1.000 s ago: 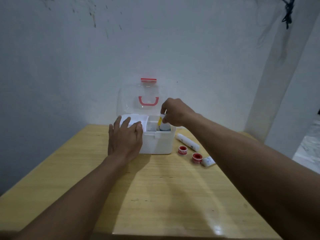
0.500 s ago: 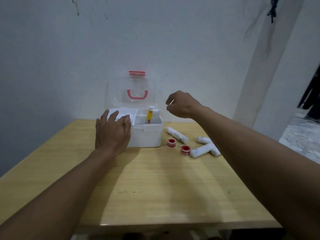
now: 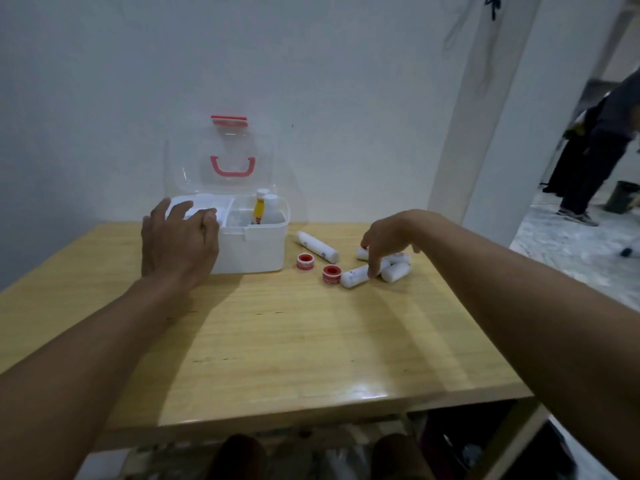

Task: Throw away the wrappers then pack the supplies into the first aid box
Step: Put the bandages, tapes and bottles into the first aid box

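Note:
The white first aid box [image 3: 258,251] stands open at the back of the wooden table [image 3: 284,341], its clear lid [image 3: 221,157] with pink handle upright. A yellow bottle [image 3: 258,210] and a white bottle [image 3: 271,206] stand in its right compartment. My left hand [image 3: 178,242] rests flat on the box's front left corner. My right hand [image 3: 388,237] reaches down with fingers apart, fingertips touching the white bandage rolls [image 3: 356,276] to the right of the box. Another bandage roll [image 3: 317,247] and two red tape rolls [image 3: 305,262] [image 3: 330,274] lie between box and hand.
A white wall rises behind the table and a white pillar [image 3: 485,109] stands at the right. Beyond it a person in dark clothes [image 3: 595,147] stands on the floor near a dark bucket [image 3: 625,196]. Dark things sit under the table's front edge.
My right hand left the bottle standing in the box, lifted away and swung right and down onto the bandage rolls. The left hand stayed on the box.

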